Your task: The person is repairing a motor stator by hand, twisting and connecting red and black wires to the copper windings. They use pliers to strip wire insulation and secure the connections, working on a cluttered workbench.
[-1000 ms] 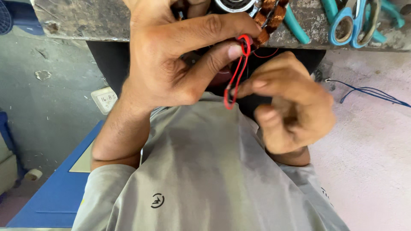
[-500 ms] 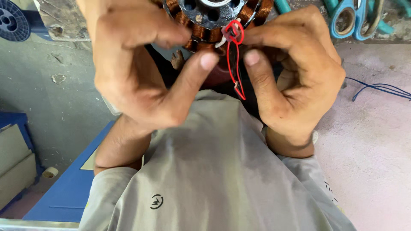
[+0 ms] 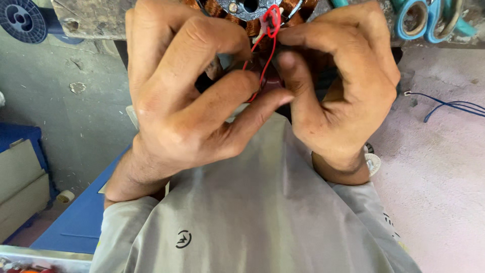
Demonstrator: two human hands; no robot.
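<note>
At the top centre of the frame, a thin red insulated wire [image 3: 267, 48] ran in a loop from the copper-wound motor stator [image 3: 251, 9] down between both hands. The left hand [image 3: 187, 96] had its fingers curled, thumb and forefinger tips closing on the lower run of the wire. The right hand [image 3: 338, 86] pinched the wire's upper loop close against the stator, its fingers bent tight. The wire looked light, limp and easily kinked, best gripped by fingertips near its bend. The stator seemed rigid and heavy, its fine windings fragile. Teal-handled scissors [image 3: 429, 23] lay at upper right on the worn bench edge [image 3: 91, 20].
</note>
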